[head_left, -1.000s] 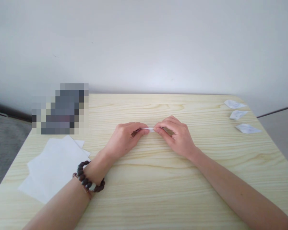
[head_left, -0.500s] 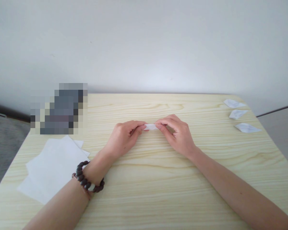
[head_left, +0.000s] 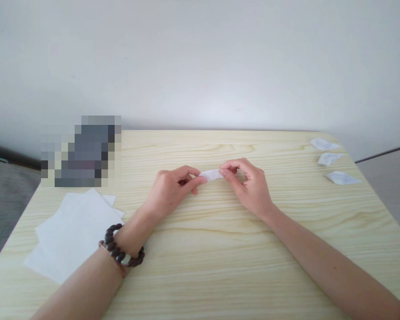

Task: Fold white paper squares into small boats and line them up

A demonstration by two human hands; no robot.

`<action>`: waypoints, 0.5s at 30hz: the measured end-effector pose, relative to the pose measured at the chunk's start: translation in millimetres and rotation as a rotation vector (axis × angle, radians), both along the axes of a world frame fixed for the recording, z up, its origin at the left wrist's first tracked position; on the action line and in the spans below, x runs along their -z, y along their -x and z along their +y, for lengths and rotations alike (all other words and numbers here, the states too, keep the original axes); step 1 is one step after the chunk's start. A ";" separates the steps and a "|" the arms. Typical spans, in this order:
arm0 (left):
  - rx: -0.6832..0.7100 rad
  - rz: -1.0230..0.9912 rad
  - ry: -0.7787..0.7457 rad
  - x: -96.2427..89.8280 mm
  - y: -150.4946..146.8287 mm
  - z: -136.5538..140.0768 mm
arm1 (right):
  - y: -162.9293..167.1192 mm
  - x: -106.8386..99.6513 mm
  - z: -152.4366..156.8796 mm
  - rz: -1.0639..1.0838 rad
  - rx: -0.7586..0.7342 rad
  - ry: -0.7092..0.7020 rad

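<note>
Between my two hands, near the middle of the table, is a small folded piece of white paper [head_left: 212, 175], narrow and slightly slanted. The thumb and fingers of my left hand [head_left: 175, 189] pinch its left end. At the right end, my right hand [head_left: 248, 184] grips it between thumb and forefinger. Both fingertips cover the ends of the paper, so its full shape is partly hidden. A dark beaded bracelet [head_left: 110, 243] circles my left wrist.
Flat white paper sheets [head_left: 75, 226] lie overlapping at the left, partly under my left forearm. Behind them is a blurred dark object [head_left: 86, 153]. Three folded paper pieces [head_left: 342, 178] rest along the right edge of the wooden table [head_left: 220, 275]. A pale wall [head_left: 200, 62] stands behind.
My hands have drawn slightly apart and more of the folded paper shows. It has tipped, its right end now higher. My left fingers have shifted their pinch.
</note>
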State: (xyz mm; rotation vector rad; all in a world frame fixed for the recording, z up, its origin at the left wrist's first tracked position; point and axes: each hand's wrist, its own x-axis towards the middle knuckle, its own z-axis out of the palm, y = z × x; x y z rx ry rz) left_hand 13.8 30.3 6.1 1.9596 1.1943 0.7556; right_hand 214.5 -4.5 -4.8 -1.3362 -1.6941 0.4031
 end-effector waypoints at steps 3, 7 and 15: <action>-0.025 0.013 -0.036 0.1 -0.5 -1.8 | -0.9 1.6 0.8 0.015 -0.009 0.021; -0.008 0.062 -0.146 -0.3 -0.4 -2.0 | 0.0 2.6 1.1 0.030 -0.052 0.034; 0.131 0.008 -0.338 0.6 1.2 0.4 | 0.8 -0.9 -1.4 -0.009 -0.109 -0.034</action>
